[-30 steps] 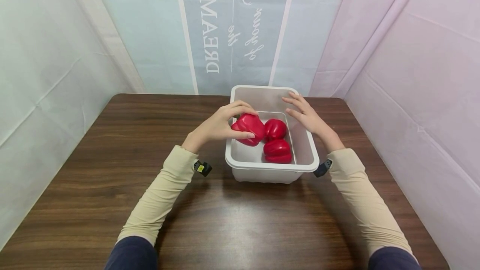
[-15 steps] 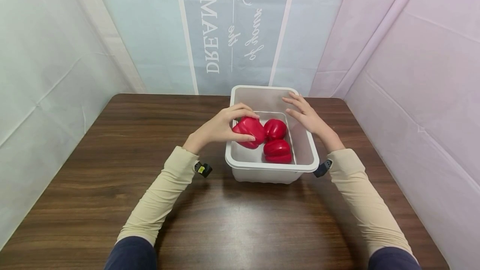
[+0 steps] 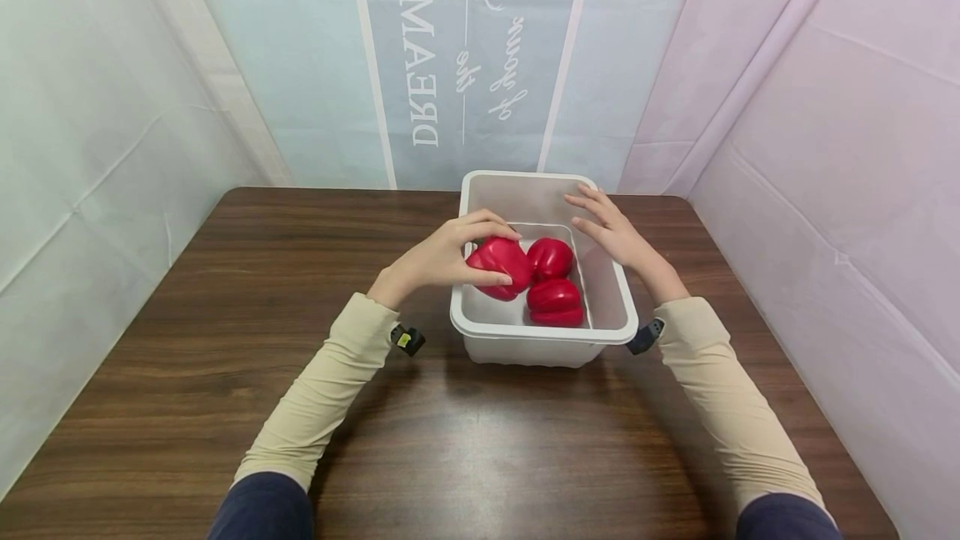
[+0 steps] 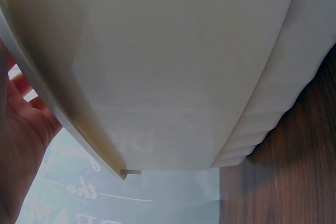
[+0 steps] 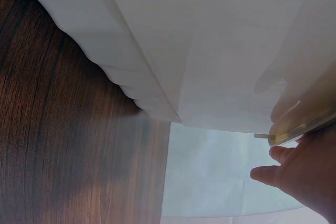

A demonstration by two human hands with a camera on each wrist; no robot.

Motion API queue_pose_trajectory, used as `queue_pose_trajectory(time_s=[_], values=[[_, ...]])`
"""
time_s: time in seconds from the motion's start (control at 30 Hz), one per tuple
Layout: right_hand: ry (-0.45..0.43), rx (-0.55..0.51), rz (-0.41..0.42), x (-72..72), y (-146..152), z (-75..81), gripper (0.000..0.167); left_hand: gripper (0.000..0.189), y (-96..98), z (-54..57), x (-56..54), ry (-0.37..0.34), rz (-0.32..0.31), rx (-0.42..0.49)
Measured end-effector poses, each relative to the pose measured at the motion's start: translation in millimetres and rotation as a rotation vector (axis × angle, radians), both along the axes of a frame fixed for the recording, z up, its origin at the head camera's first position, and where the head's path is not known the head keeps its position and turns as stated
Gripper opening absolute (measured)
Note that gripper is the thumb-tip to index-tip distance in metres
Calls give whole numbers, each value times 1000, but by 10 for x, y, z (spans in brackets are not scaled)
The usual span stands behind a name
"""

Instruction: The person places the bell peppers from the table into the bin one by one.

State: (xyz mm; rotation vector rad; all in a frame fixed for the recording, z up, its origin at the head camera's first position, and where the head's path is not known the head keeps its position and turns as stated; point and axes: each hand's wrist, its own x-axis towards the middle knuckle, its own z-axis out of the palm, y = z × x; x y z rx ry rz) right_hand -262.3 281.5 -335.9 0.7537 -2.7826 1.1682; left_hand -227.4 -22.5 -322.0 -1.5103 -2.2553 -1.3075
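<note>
My left hand (image 3: 453, 252) grips a red bell pepper (image 3: 501, 267) over the left side of a white plastic bin (image 3: 543, 332), thumb in front and fingers behind. Two more red bell peppers lie in the bin: one farther back (image 3: 551, 259), one nearer the front (image 3: 555, 303). Over the bin's right rim reaches my right hand (image 3: 613, 233), its fingers spread and holding nothing. In the left wrist view the bin's outer wall (image 4: 157, 77) hides the held pepper and part of the hand. The right wrist view shows the opposite wall (image 5: 210, 51) beside my fingers.
The bin stands on a dark wooden table (image 3: 480, 448) near its back edge. A printed blue cloth (image 3: 480, 65) hangs behind, and pale cloth walls (image 3: 847, 215) flank the table. A small dark camera (image 3: 407, 340) sits on my left wrist.
My left hand has lowered slightly and shifted a little right, carrying the bell pepper deeper into the bin. The right hand, the bin and the other two peppers have stayed put.
</note>
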Motion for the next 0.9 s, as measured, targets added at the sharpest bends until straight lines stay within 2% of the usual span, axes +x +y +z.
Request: queue_pose_trajectory(time_s=[0.67,0.8,0.9], values=[[-5,-12,-2,46,-35,11,46,52,-14,-43,15,3,7,-47],[-8,-18,3,55,-38,14,47,50,-12,16,57,32,21,-12],[-7,-13,1,53,-29,11,47,46,-14,134,139,62,21,34]])
